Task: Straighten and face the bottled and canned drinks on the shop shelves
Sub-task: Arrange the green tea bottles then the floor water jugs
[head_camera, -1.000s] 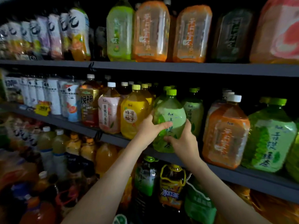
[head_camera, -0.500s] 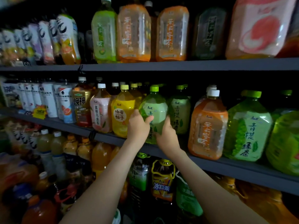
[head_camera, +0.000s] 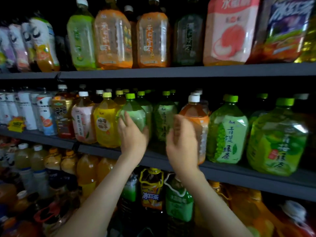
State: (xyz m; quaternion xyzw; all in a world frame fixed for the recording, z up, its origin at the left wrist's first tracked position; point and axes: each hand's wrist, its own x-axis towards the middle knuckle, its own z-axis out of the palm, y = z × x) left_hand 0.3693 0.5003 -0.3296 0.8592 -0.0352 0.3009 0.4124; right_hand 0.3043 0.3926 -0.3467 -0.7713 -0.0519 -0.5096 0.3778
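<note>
Your left hand (head_camera: 133,141) is lying against the front of the green-cap bottle (head_camera: 136,115), fingers fairly straight, thumb out to the side, not wrapping it. Can't tell thru the blur if it's actually touching. Your right hand (head_camera: 183,146) is hovering w/ fingers loosely curled, holding nothing, in front of the orange white-cap bottle (head_camera: 196,112). The green-cap bottle is standing upright near the front edge of the middle shelf (head_camera: 239,175), just beside the yellow bottle (head_camera: 106,124), w/ a second green bottle (head_camera: 163,120) on its other side, set further back.

Risks, as I'm judging them: bottles are sitting packed side by side, so a hard twist is prob going to skew a neighbour's label. The orange one is sitting right at the front edge, so a careless nudge could be sending it onto the stock below.

Shelf boards are looking dark grey, three tiers showing, all carrying drinks. A yellow tag (head_camera: 16,124) is hanging at the middle shelf's left end. Aisle lighting is running dim.
</note>
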